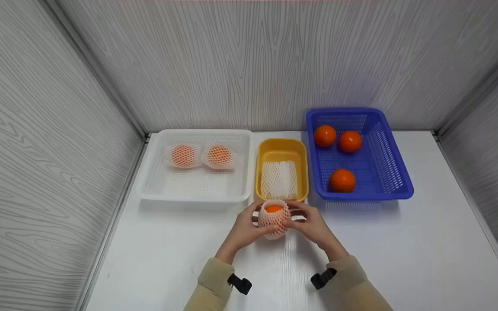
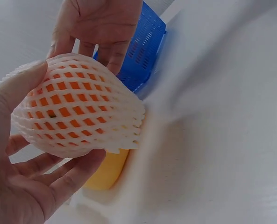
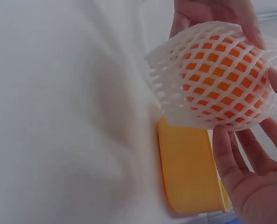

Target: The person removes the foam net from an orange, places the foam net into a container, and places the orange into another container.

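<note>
Between both hands is an orange (image 1: pixel 274 208) inside a white foam net sleeve (image 2: pixel 77 107), with the fruit's top showing through the sleeve's open upper end in the head view. My left hand (image 1: pixel 245 230) grips it from the left, thumb on the near side and fingers curled behind. From the right, my right hand (image 1: pixel 313 225) holds it the same way, its thumb on the net. In the right wrist view the mesh (image 3: pixel 222 79) wraps the fruit and its loose end sticks out past it. The fruit is held just in front of a yellow bin (image 1: pixel 260 172).
Flat white net sleeves (image 1: pixel 279 179) lie in the yellow bin. To its left, a white basket (image 1: pixel 197 196) contains two netted oranges (image 1: pixel 219 155). A blue basket (image 1: pixel 398 190) on the right holds three bare oranges (image 1: pixel 342 180). Wood-grain panels (image 1: pixel 231 65) enclose the white table (image 1: pixel 404 250).
</note>
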Available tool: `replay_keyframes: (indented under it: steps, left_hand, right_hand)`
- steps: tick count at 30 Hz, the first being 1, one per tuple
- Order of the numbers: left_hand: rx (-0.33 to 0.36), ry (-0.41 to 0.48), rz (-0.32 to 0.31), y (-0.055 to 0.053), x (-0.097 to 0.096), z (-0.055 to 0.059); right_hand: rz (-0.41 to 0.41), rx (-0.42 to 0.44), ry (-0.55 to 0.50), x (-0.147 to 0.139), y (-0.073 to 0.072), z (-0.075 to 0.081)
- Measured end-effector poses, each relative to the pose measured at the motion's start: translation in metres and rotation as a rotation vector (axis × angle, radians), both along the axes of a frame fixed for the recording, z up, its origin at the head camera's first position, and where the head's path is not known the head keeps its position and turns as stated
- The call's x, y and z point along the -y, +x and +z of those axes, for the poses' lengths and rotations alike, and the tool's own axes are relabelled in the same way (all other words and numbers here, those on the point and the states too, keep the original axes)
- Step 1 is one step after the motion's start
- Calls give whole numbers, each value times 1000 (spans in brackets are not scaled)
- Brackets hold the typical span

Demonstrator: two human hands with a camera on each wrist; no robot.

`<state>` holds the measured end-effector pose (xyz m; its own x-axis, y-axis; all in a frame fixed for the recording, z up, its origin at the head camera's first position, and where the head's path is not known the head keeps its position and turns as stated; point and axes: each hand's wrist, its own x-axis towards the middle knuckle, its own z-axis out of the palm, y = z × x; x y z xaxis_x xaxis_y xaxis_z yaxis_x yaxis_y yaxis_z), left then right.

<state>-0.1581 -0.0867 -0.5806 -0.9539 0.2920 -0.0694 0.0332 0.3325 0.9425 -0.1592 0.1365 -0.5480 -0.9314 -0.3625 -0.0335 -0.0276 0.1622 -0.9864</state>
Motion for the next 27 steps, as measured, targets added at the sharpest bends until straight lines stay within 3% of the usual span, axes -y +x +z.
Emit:
replay_keyframes:
  steps: [4, 9, 20, 27]
  left_hand:
    - [36, 23, -61, -3, -6, -9]
    - [24, 17, -118, -5, -11, -21]
    - [19, -44, -153, -5, -12, -35]
    - [14, -90, -165, -5, -12, -37]
  right_hand:
    - [10, -17, 23, -7, 0, -7]
    - [50, -9, 33, -15, -1, -19]
    - [83, 26, 47, -21, -1, -33]
    - [70, 5, 106, -26, -9, -71]
